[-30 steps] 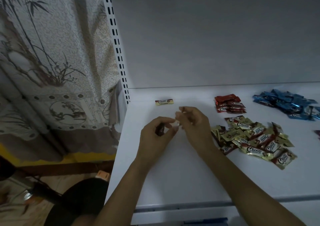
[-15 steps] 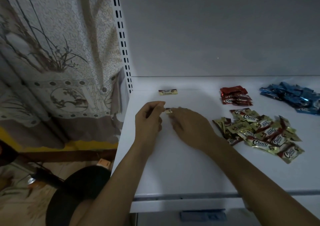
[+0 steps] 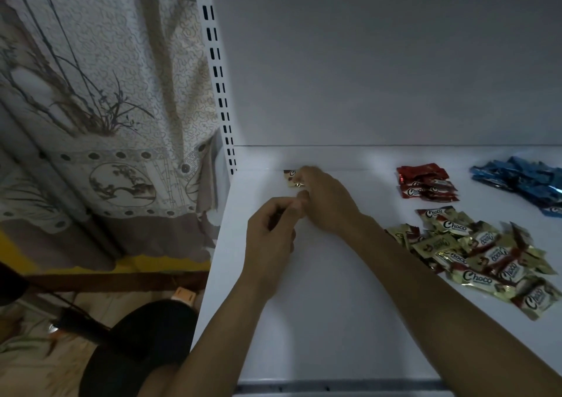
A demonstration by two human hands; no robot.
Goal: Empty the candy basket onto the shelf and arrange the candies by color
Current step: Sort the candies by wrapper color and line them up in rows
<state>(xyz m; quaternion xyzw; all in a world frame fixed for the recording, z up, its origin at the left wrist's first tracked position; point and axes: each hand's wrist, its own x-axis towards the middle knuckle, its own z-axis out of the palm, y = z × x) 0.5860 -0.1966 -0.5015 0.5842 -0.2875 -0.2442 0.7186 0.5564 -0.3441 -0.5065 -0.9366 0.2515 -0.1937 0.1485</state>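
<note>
The white shelf point(image 3: 334, 320) carries everything, with a patterned curtain point(image 3: 100, 108) hanging off its left end. Far right lies the blue pile point(image 3: 523, 180), left of it the smaller red pile point(image 3: 425, 184), and nearer than both the loose gold pile point(image 3: 474, 256). The right hand point(image 3: 328, 202) reaches to the far left of the shelf, well apart from the piles, its fingers bent over a gold candy point(image 3: 290, 177) and pinching it. That candy's long axis runs roughly left to right. The left hand point(image 3: 270, 238) sits just near of it, fingers curled; whether it holds anything I cannot tell. The gold pile lies to the right, so the right hand is likely better placed for the next pick.
</note>
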